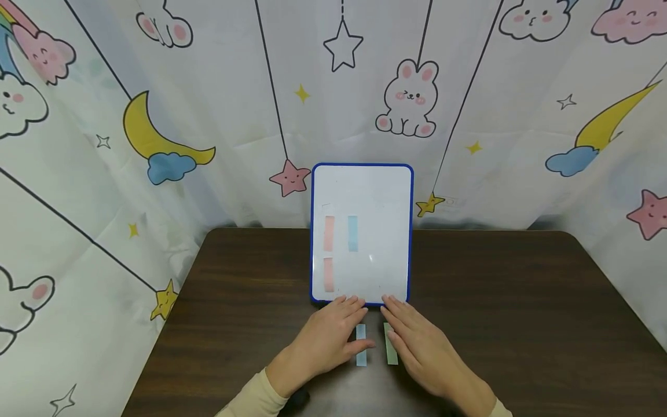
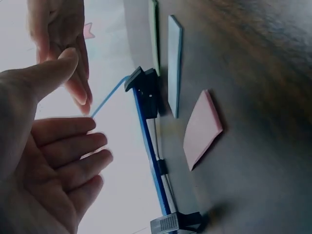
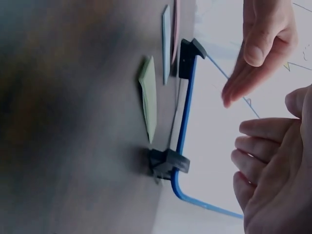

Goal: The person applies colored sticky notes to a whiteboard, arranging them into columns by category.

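A whiteboard [image 1: 365, 231] with a blue frame stands propped at the middle of the table. Two pink sticky strips and a light blue sticky strip [image 1: 352, 233] are stuck to its left half. My left hand [image 1: 330, 336] is flat with fingers extended, fingertips near the board's lower edge; nothing is in its grasp. Mirroring it, my right hand [image 1: 422, 344] has straight fingers by the lower right corner. Below the board lie a blue sticky pad [image 1: 361, 353] and a green one [image 1: 391, 347], partly under the hands. A pink pad [image 2: 201, 129] appears in the left wrist view, hidden from the head view.
Black clips [image 3: 168, 161] at the board's lower edge hold it up off the dark wooden table [image 1: 239, 301]. A white curtain [image 1: 234, 116] with cartoon bunnies, moons and stars hangs behind the table and along its sides.
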`<state>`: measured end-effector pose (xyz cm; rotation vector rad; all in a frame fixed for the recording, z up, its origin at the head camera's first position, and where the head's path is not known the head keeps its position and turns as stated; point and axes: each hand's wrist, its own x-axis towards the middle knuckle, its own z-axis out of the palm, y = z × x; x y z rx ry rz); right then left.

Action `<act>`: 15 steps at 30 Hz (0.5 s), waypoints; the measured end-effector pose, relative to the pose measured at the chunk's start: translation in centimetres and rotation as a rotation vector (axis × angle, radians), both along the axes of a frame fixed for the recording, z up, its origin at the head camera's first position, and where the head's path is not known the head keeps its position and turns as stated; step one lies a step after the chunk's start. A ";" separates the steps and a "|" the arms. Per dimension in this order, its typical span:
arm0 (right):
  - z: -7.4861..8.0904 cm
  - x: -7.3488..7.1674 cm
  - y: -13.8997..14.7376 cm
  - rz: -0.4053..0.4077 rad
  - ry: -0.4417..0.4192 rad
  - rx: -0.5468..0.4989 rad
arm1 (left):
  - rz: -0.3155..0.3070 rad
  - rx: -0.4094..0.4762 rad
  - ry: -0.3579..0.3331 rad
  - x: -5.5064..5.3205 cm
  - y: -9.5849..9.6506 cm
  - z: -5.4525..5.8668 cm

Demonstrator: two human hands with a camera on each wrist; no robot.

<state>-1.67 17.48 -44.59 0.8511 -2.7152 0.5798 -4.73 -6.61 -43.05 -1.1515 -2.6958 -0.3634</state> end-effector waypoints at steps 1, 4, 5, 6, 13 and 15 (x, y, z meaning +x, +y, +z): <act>-0.1 0.3 0.0 -0.003 -0.024 0.010 | -0.012 -0.011 -0.029 0.1 0.0 -0.1; -0.3 1.0 -0.1 -0.017 -0.112 0.034 | -0.054 -0.046 -0.101 0.4 0.0 -0.6; -0.4 1.3 -0.1 -0.021 -0.148 0.038 | -0.066 -0.058 -0.115 0.4 0.0 -0.8; -0.5 1.4 -0.2 -0.020 -0.179 0.044 | -0.073 -0.069 -0.124 0.4 0.0 -0.9; -0.8 2.0 -1.0 0.057 -0.294 0.062 | -0.048 -0.141 -0.149 0.4 0.1 -1.6; -0.9 2.0 -1.0 0.090 -0.288 0.076 | -0.043 -0.158 -0.159 0.4 0.2 -1.6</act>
